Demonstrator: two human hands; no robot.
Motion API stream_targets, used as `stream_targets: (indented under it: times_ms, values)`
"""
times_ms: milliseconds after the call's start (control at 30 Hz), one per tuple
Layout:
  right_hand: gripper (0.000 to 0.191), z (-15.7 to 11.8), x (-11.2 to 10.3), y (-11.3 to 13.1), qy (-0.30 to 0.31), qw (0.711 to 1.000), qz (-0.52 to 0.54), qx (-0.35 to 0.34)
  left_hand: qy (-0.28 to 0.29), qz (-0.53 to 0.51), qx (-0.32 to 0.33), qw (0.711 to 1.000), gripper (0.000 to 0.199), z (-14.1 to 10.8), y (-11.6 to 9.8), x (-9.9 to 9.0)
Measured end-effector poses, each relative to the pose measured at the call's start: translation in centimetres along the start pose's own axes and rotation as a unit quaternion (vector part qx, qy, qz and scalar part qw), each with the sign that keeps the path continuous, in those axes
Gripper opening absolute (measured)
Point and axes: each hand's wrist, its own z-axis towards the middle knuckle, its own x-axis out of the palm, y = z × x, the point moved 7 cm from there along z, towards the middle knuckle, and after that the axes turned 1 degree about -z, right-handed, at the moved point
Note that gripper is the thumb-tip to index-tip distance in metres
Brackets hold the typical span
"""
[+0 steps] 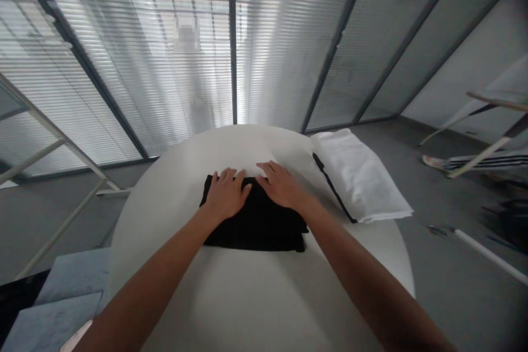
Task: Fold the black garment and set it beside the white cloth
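Observation:
A folded black cloth (264, 225), perhaps a garment, lies flat on a round white table (160, 214). My left hand (226, 193) rests on its far left part, palm down with the fingers stretched out. Across from it, my right hand (280, 184) lies on the far right part of the cloth, fingers also extended and reaching past the far edge. Neither hand grips anything. To the right sits a folded white cloth (358, 176) with a dark strip (332, 187) along its left edge.
A glass partition with blinds (272, 55) stands behind the table. At left are a pale metal frame (61, 140) and grey-blue panels (74, 275). On the right, a white pole (487, 253) crosses the floor, near a wooden-edged chair or table (499, 100) and a person's striped leg (487, 161).

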Motion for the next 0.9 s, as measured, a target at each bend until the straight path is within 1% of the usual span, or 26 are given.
stream_targets:
  times_ms: [33,100,167,300,400,500,600,700,900]
  values:
    - [0.051,-0.7,1.1,0.9,0.002,1.0,-0.022,-0.002,-0.003,0.013,0.011,1.0,0.052,-0.8,-0.6,0.9]
    - [0.055,-2.3,2.9,2.0,0.018,0.998,-0.052,-0.005,-0.003,0.029,0.021,0.999,0.055,-2.4,-1.0,1.9]
    - [0.058,-3.9,3.8,2.3,0.028,0.998,-0.062,-0.002,-0.008,0.035,0.022,0.999,0.058,-3.8,-0.8,2.1]
    - [0.059,-6.4,3.4,2.3,0.013,0.997,-0.07,0.022,-0.028,0.03,0.026,0.999,0.058,-5.8,-0.8,1.4]
    - [0.059,-7.1,3.2,2.2,0.017,0.996,-0.07,0.044,-0.033,0.021,0.016,0.999,0.059,-6.5,-0.9,1.3]
    - [0.062,-7.2,3.1,1.8,0.028,0.996,-0.064,0.061,-0.033,0.011,-0.009,0.999,0.06,-6.5,-0.5,1.4]
    - [0.065,-7.3,3.1,0.8,0.034,0.994,-0.059,0.09,-0.033,0.002,-0.045,0.998,0.061,-6.4,0.2,1.5]
    - [0.065,-7.7,3.3,0.0,0.041,0.991,-0.046,0.118,-0.05,-0.006,-0.069,0.996,0.064,-6.4,0.5,1.4]
    - [0.064,-8.2,3.2,0.3,0.032,0.991,-0.037,0.126,-0.074,0.003,-0.101,0.992,0.062,-6.7,-0.1,1.4]
